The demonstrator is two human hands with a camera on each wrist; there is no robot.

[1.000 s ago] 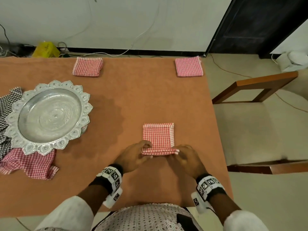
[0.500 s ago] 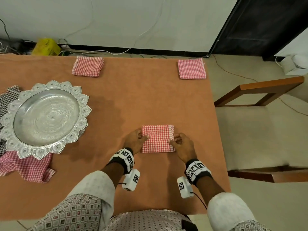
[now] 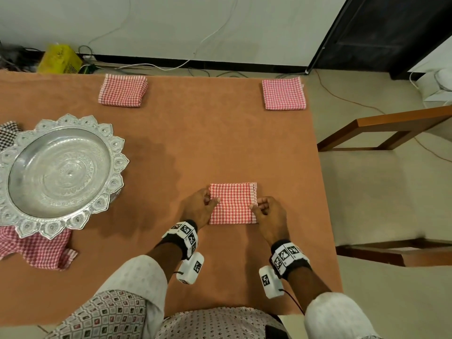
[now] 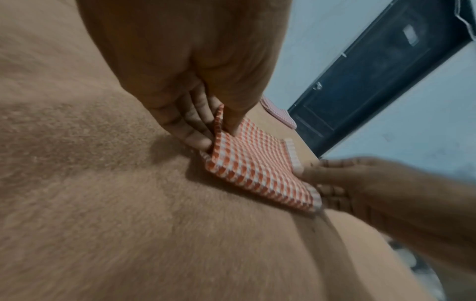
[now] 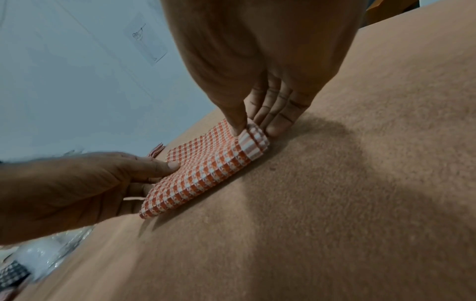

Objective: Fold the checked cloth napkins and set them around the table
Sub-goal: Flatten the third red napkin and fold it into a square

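Note:
A folded red-checked napkin (image 3: 232,203) lies on the brown table (image 3: 195,143) near its front right. My left hand (image 3: 199,206) pinches the napkin's left edge, thumb on top and fingers under (image 4: 203,130). My right hand (image 3: 267,212) pinches the right edge (image 5: 247,130) the same way. Two more folded red-checked napkins lie at the far edge, one at the middle (image 3: 123,90) and one at the right corner (image 3: 283,93). An unfolded red-checked napkin (image 3: 36,248) sits partly under the silver tray at left.
A large ornate silver tray (image 3: 115,165) stands at the table's left. A black-checked cloth (image 3: 7,135) pokes out behind it. A wooden chair (image 3: 381,182) with a cushion stands right of the table. Cables and a yellow box (image 3: 60,59) lie on the floor beyond.
Both hands moved from the napkin's near edge to its left and right sides. The napkin now shows a smooth folded top, and the view shifted slightly.

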